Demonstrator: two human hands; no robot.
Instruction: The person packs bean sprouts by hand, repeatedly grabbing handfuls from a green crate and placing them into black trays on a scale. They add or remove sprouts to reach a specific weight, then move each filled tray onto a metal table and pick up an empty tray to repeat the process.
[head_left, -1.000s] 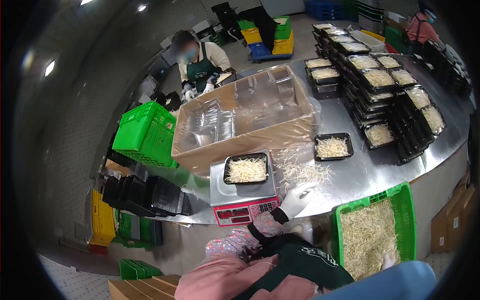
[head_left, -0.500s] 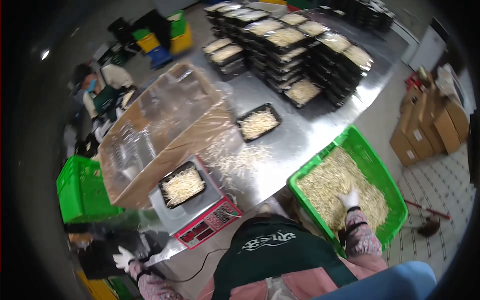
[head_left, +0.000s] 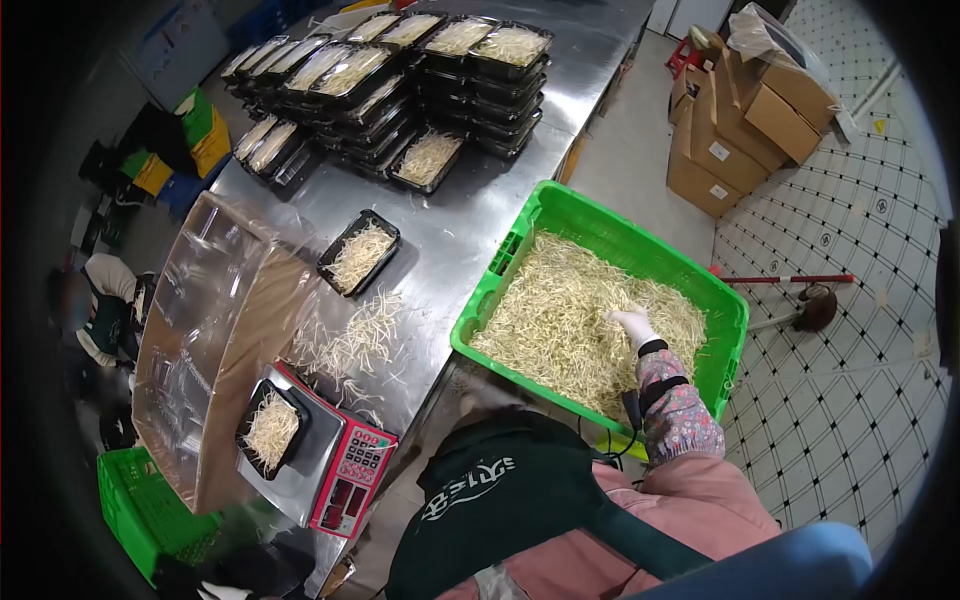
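My right hand (head_left: 633, 325), in a white glove, is down among the bean sprouts (head_left: 560, 310) in a green crate (head_left: 720, 385). Its fingers are curled against a pale clump of them. Only part of my gloved left hand (head_left: 224, 592) shows at the bottom edge, beside dark black shapes; its fingers are cut off from view. A black tray of sprouts (head_left: 271, 430) rests on a red-and-silver scale (head_left: 350, 470). Another filled black tray (head_left: 360, 253) lies on the metal table (head_left: 430, 225), near loose sprouts (head_left: 350, 340).
Stacked, film-covered trays (head_left: 400, 90) occupy the table's far end. An open carton lined with clear plastic (head_left: 215, 340) stands left of the scale. Another person (head_left: 105, 300) is beyond it. Cardboard boxes (head_left: 720, 150) and a red-handled tool (head_left: 790, 279) are on the floor at right.
My view has turned to the right, so the scene shifts left. My right hand stays in the sprouts, its fingers now more curled. My left hand, spread earlier, is mostly out of frame.
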